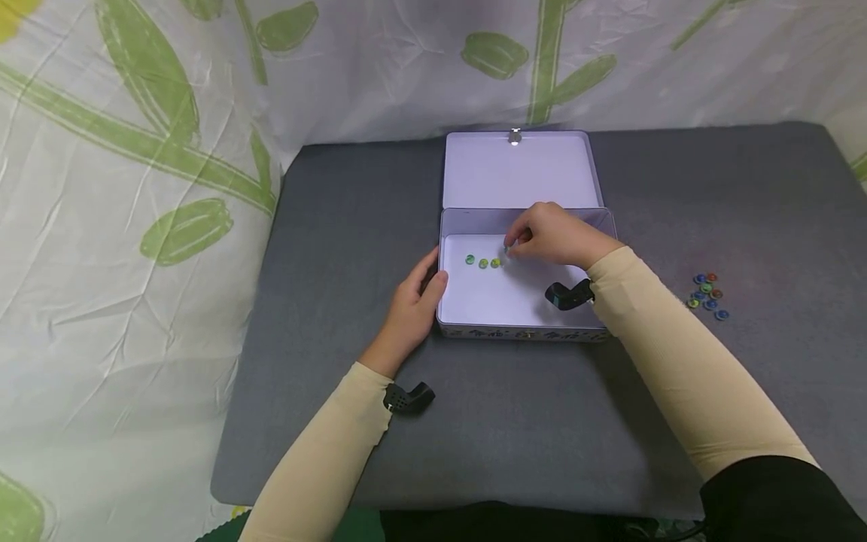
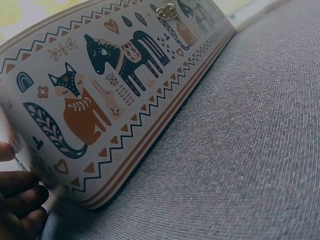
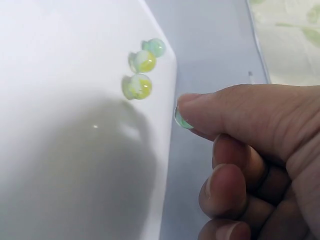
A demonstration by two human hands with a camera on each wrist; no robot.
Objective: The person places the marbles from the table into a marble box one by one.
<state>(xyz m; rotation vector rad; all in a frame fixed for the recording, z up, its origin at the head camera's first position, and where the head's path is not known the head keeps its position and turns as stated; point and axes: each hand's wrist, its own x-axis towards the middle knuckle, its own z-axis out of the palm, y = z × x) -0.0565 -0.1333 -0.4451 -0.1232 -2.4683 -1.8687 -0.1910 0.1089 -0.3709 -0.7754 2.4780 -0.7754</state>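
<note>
A metal tin box (image 1: 488, 301) with a white inside and a patterned outside lies open on the table. My left hand (image 1: 411, 297) rests against its left wall, thumb by the rim; the left wrist view shows those fingers (image 2: 22, 195) beside a corner printed with a fox. Inside the box, my right hand (image 1: 558, 235) pinches a clear green glass marble (image 3: 183, 119) between thumb and forefinger, mostly covered by the thumb. On the box floor sit a green marble (image 1: 470, 260) and two yellow ones, the nearer being the yellow marble (image 3: 137, 86), in a short row.
Several loose marbles (image 1: 710, 294), blue, red, green and yellow, lie in a cluster on the grey table (image 1: 325, 421) to the right of the box. The raised lid (image 1: 518, 169) leans back, its clasp at the top. A leaf-patterned sheet (image 1: 379, 68) hangs behind.
</note>
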